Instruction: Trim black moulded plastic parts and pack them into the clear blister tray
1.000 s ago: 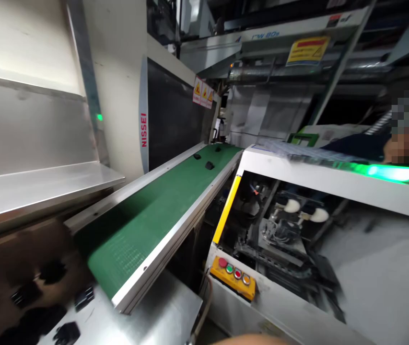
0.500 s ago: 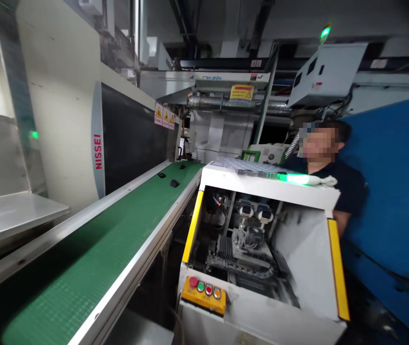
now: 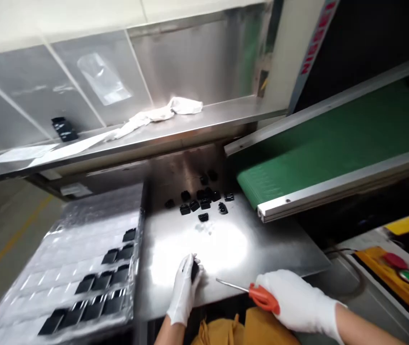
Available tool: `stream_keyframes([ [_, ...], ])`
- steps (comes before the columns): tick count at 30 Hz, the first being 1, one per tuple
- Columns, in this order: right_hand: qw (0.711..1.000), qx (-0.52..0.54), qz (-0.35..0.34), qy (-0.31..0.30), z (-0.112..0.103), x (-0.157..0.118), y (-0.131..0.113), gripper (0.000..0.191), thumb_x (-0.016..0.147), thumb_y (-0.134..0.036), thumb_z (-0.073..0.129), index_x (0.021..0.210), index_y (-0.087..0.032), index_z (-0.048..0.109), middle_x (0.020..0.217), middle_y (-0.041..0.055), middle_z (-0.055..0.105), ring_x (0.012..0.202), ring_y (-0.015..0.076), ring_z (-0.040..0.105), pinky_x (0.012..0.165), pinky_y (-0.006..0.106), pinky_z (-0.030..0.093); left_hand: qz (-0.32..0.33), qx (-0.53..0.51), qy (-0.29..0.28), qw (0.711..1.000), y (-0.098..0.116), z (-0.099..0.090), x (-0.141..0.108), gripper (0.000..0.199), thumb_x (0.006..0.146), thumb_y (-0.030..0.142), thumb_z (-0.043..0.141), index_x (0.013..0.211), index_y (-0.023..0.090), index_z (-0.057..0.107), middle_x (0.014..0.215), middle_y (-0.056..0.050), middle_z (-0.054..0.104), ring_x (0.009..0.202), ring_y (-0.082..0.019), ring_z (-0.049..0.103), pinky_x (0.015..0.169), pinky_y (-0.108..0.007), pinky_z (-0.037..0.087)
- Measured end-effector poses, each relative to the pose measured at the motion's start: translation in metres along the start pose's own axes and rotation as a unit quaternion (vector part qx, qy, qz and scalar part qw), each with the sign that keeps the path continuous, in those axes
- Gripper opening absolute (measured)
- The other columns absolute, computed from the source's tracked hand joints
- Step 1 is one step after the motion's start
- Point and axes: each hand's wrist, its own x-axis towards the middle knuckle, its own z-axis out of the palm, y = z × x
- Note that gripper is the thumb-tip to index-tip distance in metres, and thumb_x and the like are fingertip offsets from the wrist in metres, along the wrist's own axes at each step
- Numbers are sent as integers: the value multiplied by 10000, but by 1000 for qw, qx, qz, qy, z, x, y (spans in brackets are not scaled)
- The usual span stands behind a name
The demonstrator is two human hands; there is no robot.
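Note:
My left hand, in a white glove, is closed round a small black plastic part above the near edge of the steel table. White-gloved too, my right hand grips an orange-handled tool. Its thin, pointed metal end aims left towards my left hand, apart from the black part; the exact kind of tool cannot be made out. Several loose black parts lie farther back on the steel. Left of my hands, a clear plastic tray holds rows of black parts.
A green conveyor belt ends above the table's right side. Behind runs a metal ledge with a white cloth, papers and a black part. A yellow button box stands at the right.
The view has swung down and left from the conveyor, the machine and another person to the steel table. Both my hands, the tool and the tray are now in sight.

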Motion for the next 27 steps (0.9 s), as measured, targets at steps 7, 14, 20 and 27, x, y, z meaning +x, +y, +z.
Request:
stream_keyframes([
  [7, 1000, 12, -12, -24, -6, 3, 2, 124, 727, -151, 533, 761, -243, 611, 736, 22, 712, 670, 223, 643, 572, 298, 266, -197, -298, 0, 934, -10, 11, -18, 445, 827, 577, 636, 1044, 189, 618, 994, -58, 651, 767, -119, 620, 678, -232, 502],
  [14, 997, 26, -10, -76, -22, 10, 8, 119, 712, -152, 541, 757, -254, 583, 727, -13, 702, 614, 182, 578, 551, 284, 275, -221, -346, -56, 910, -14, 6, -29, 528, 660, 517, 826, 973, 130, 649, 895, -99, 712, 557, -95, 585, 433, -167, 321],
  [20, 995, 40, -8, -89, -23, 11, 9, 113, 718, -145, 545, 753, -247, 580, 698, -9, 683, 583, 169, 556, 546, 285, 275, -285, -474, -37, 832, -12, 2, -30, 325, 746, 355, 805, 931, 130, 660, 799, -63, 689, 649, -132, 652, 537, -193, 509],
  [27, 997, 26, -29, -63, -8, 9, -6, 150, 704, -123, 532, 770, -245, 587, 721, 17, 685, 659, 220, 622, 581, 305, 281, -266, -600, 107, 746, 28, 10, -20, 256, 994, 235, 424, 814, 161, 591, 760, -1, 597, 809, -89, 638, 920, -274, 568],
])
